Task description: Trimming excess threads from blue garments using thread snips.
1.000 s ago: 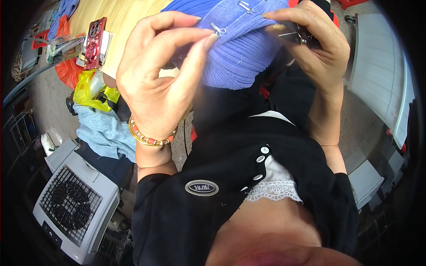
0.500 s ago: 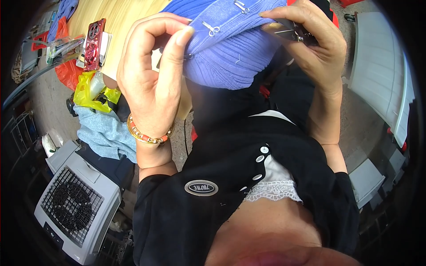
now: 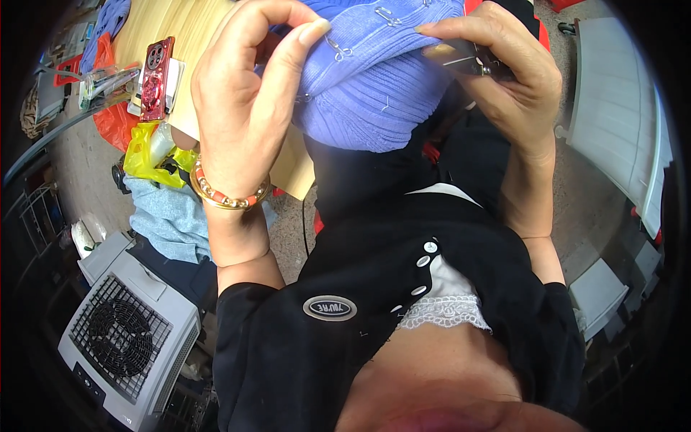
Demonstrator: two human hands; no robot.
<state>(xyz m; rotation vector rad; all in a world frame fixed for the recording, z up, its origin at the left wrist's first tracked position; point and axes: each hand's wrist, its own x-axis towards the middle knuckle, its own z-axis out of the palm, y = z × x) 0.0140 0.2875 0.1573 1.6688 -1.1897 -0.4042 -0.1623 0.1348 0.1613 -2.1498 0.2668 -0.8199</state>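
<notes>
I hold a blue knit (image 3: 374, 86) up close in front of my chest, above the edge of the worktop (image 3: 183, 29). My left hand (image 3: 248, 108) grips the left side of the knit: the fingers curl over the top and the thumb tip presses next to a safety pin (image 3: 337, 49) that sits in the fabric. My right hand (image 3: 507, 79) closes on the right edge of the knit and also pinches a small dark tool (image 3: 468, 61) with a metal part; I cannot tell what kind of tool it is. A second pin (image 3: 387, 14) is higher in the knit, near the top rim. On my left wrist is a bracelet (image 3: 227, 198) of gold and orange beads. A red phone (image 3: 155, 79) lies on the worktop, well apart from my hands. Below the worktop I see a yellow bag (image 3: 147, 155), a light blue cloth (image 3: 169, 216) and a grey fan (image 3: 126, 338) on the floor.
</notes>
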